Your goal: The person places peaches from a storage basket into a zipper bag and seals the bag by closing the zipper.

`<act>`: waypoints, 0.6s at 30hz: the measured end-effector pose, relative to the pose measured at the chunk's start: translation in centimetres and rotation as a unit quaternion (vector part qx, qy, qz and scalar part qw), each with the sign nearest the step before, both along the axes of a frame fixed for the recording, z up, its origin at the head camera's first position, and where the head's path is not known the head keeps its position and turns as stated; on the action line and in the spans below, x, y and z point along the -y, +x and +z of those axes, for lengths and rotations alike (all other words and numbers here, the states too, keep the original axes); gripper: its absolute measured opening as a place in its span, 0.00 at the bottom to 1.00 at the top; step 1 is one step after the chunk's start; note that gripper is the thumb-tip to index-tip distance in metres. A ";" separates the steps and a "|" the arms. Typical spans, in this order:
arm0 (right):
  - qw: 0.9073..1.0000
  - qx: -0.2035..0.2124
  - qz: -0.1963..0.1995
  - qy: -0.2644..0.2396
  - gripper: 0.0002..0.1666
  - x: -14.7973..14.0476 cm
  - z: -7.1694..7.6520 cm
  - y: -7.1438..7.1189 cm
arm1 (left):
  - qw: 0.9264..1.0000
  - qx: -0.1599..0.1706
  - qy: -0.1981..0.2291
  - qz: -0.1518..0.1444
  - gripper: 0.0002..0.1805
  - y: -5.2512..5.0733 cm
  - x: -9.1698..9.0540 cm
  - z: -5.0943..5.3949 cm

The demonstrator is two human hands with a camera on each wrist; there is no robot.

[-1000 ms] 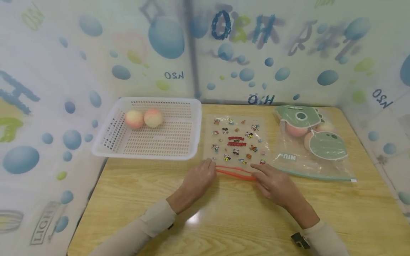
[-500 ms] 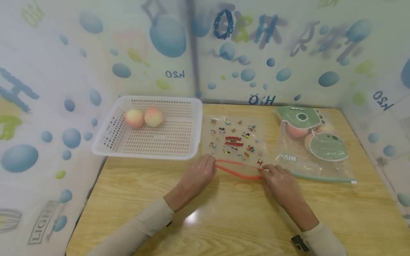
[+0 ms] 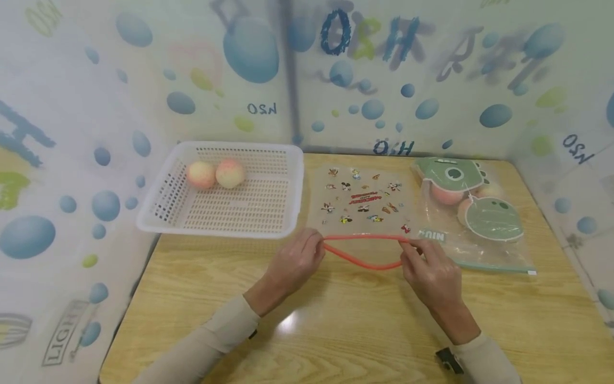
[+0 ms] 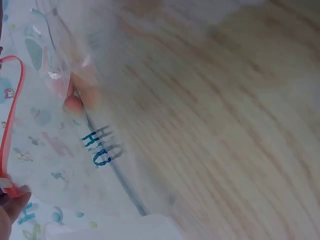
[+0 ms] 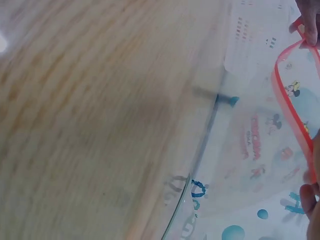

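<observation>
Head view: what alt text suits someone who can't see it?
A left hand and right hand hold open the red rim of a cartoon-print bag. A white basket with two fruits stands left, a green-patterned bag of fruit lies right, on a wooden table.

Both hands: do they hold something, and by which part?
A clear printed bag, by its red rim: left hand at one end, right hand at the other.

Multicoloured cartoon figures [image 3: 346, 186] dot the clear, red-edged plastic bag [image 3: 366, 199]; at its three o'clock, a clear, green-patterned plastic bag [image 3: 479, 221]; at nine, a white, grid-holed plastic basket [image 3: 230, 210].
</observation>
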State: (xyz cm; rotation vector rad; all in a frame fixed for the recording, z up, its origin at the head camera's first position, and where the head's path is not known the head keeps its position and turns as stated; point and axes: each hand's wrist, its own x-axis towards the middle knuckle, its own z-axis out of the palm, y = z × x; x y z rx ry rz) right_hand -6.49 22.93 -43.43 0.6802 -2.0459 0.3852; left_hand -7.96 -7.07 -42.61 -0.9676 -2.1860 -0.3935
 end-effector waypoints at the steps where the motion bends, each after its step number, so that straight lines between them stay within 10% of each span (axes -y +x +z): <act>1: 1.000 -0.001 0.004 -0.002 0.16 0.0 0.1 0.0 | 1.000 -0.005 0.005 -0.003 0.06 -0.1 0.0 0.0; 18: 0.986 0.060 -0.146 0.045 0.26 -0.3 1.1 0.0 | 0.998 -0.036 0.044 0.042 0.06 -1.7 -0.1 1.3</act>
